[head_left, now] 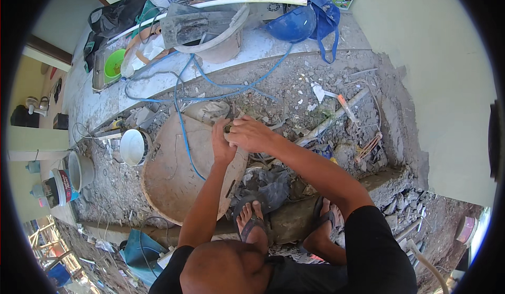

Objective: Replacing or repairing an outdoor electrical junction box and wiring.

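Observation:
My left hand [222,139] and my right hand [247,133] are closed together near the upper right rim of a large, dirty beige, shallow round tub [168,181]. Between their fingers is a small dark piece that I cannot make out. A blue hose [188,149] runs across the tub just left of my hands. A crumpled pale sack [206,110] lies behind them, and a white bucket [135,147] stands left of the tub. My sandalled feet show below my hands, beside some crumpled dark plastic [271,183].
Rubble covers the floor, with a long pale pipe [331,118] at the right. A raised ledge [134,89] behind carries a grey bucket [221,49], blue helmet [292,26], bags and hoses. More buckets [80,171] stand at left. A wall [421,73] bounds the right; a concrete step edge [381,181] is underfoot.

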### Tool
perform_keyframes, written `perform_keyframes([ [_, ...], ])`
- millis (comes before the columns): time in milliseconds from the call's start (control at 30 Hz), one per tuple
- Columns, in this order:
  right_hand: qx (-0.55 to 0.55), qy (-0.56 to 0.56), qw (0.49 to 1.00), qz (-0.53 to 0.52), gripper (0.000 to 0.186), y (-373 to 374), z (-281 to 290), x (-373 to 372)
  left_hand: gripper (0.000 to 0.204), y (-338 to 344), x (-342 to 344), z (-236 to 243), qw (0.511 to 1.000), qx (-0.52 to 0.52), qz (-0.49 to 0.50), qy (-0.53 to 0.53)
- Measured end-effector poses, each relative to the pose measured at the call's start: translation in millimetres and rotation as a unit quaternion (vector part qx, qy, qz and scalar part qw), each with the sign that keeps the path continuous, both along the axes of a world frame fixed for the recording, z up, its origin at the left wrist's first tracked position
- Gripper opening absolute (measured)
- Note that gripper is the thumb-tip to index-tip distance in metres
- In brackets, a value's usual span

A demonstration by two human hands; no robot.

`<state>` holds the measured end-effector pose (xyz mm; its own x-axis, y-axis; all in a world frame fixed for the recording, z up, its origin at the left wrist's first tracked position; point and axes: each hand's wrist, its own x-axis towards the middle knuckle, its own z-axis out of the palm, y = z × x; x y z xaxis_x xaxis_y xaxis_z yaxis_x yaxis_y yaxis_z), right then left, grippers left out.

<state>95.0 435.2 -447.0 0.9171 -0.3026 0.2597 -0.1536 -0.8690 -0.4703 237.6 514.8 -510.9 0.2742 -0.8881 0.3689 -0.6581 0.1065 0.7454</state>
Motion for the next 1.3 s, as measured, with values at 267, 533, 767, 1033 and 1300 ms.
perform_keyframes([
  [267, -0.107, 0.136, 0.977, -0.123, 0.006, -41.3, 45.4, -78.4, 0.033, -17.6, -6.6, -1.0, 0.980, 0.182, -0.072, -0.031],
  [533, 0.029, 0.147, 0.931, -0.332, 0.016, -24.6, 19.1, -34.5, 0.045, 13.5, 42.5, 9.3, 0.973, 0.206, 0.092, 0.042],
  [767, 0.747, -0.307, 0.458, -0.371, 0.025, -32.1, 121.1, -87.3, 0.052, 92.1, -108.2, 148.2, 0.751, 0.384, -0.509, 0.173],
  [1033, 0.259, 0.153, 0.936, -0.183, 0.027, 40.3, 216.9, -182.5, 0.083, -36.2, -74.7, 147.9, 0.461, 0.209, -0.237, 0.829],
  [1300, 0.208, 0.363, 0.907, -0.047, 0.035, 56.9, 168.7, -192.9, 0.027, -47.4, -47.8, 90.3, 0.517, 0.193, 0.022, 0.834],
])
